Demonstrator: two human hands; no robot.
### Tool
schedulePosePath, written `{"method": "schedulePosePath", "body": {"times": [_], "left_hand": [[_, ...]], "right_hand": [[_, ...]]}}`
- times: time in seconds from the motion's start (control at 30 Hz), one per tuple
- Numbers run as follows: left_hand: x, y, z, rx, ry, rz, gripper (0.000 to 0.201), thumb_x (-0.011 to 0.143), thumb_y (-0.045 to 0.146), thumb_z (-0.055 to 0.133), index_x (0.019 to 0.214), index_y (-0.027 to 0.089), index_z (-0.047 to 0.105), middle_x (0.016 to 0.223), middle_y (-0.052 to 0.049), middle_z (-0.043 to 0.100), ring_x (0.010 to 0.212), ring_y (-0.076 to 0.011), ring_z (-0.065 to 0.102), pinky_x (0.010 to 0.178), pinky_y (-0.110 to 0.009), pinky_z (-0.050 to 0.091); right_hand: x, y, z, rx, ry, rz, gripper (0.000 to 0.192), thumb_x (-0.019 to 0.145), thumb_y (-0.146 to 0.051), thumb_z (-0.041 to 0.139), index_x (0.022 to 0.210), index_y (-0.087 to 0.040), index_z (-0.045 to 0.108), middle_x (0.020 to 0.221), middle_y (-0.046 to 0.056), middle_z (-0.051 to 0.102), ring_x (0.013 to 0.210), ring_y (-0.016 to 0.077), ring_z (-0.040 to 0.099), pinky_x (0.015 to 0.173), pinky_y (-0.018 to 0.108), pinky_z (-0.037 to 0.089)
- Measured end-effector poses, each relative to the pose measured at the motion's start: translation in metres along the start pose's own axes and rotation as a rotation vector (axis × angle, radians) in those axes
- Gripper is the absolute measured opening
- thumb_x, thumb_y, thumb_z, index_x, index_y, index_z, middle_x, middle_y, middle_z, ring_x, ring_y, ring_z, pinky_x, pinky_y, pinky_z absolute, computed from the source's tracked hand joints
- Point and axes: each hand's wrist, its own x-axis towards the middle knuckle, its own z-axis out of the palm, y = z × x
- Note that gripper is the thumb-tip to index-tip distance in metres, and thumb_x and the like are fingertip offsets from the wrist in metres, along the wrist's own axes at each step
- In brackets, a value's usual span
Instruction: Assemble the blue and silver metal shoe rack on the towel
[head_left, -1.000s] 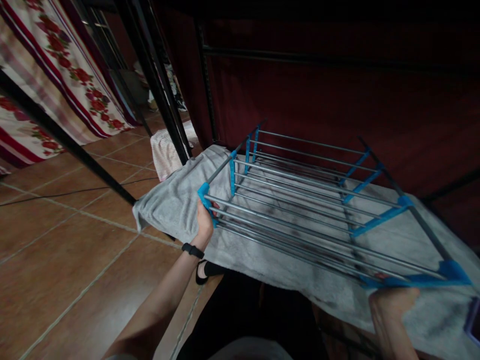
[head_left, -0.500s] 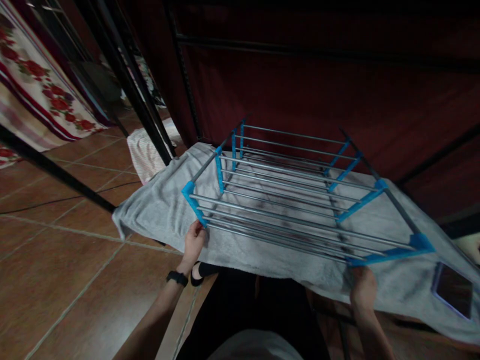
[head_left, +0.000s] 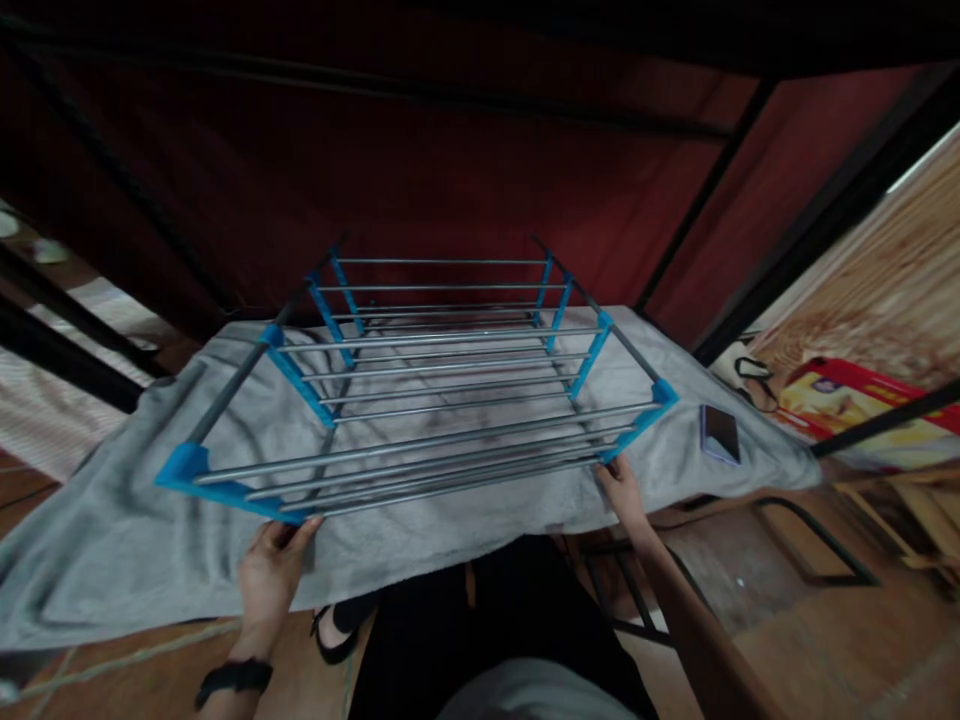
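A folding drying rack (head_left: pixel 450 380) with grey metal rods and blue plastic joints lies flat on a grey towel (head_left: pixel 112 540) that covers a low surface. My left hand (head_left: pixel 271 565) grips the near left blue corner from below. My right hand (head_left: pixel 620 485) holds the near right blue corner. A black band sits on my left wrist. Both hands are at the rack's front edge, close to my body.
A phone (head_left: pixel 720 433) lies on the towel right of the rack. Dark red cloth and black metal frame bars (head_left: pixel 720 190) stand behind. A red and yellow box (head_left: pixel 847 400) lies at the right. The floor below is brown tile.
The view has swung right, so the floral curtain has left the frame and the boxes at right have come in. Both hands stay on the rack's near corners.
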Motion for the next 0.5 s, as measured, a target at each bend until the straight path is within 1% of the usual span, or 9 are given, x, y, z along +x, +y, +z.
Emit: {"method": "schedulePosePath", "body": {"times": [0.17, 0.33, 0.43, 0.5], "left_hand": [[0.001, -0.003, 0.000, 0.038, -0.004, 0.068, 0.036, 0.068, 0.058, 0.068, 0.067, 0.023, 0.061, 0.074, -0.006, 0.060, 0.068, -0.0235, 0.056, 0.058, -0.029, 0.034], [0.001, -0.010, 0.004, 0.059, -0.015, 0.090, 0.040, 0.073, 0.060, 0.064, 0.067, 0.021, 0.060, 0.072, -0.005, 0.059, 0.069, -0.0220, 0.057, 0.063, -0.030, 0.039], [0.001, -0.012, 0.006, 0.059, -0.057, 0.079, 0.042, 0.076, 0.062, 0.060, 0.072, 0.020, 0.059, 0.073, -0.005, 0.060, 0.070, -0.0214, 0.058, 0.065, -0.031, 0.043], [0.002, -0.012, 0.004, 0.075, -0.102, 0.099, 0.039, 0.080, 0.059, 0.058, 0.078, 0.020, 0.059, 0.079, -0.005, 0.063, 0.074, -0.0212, 0.059, 0.070, -0.032, 0.046]], "right_hand": [[0.002, 0.002, 0.004, 0.049, 0.033, -0.026, 0.042, 0.076, -0.044, 0.064, 0.112, -0.023, 0.059, 0.119, 0.008, 0.068, 0.115, 0.0278, 0.058, 0.107, 0.047, 0.040], [0.000, 0.004, 0.004, 0.035, 0.040, -0.019, 0.043, 0.076, -0.046, 0.064, 0.112, -0.022, 0.059, 0.116, 0.008, 0.067, 0.111, 0.0260, 0.058, 0.105, 0.045, 0.041], [-0.002, 0.008, -0.001, -0.007, 0.035, -0.017, 0.046, 0.074, -0.049, 0.066, 0.109, -0.021, 0.060, 0.110, 0.007, 0.066, 0.104, 0.0248, 0.059, 0.103, 0.045, 0.041], [-0.002, 0.011, -0.008, 0.007, 0.017, -0.010, 0.047, 0.073, -0.051, 0.067, 0.108, -0.020, 0.061, 0.108, 0.007, 0.066, 0.102, 0.0242, 0.059, 0.100, 0.043, 0.042]]}}
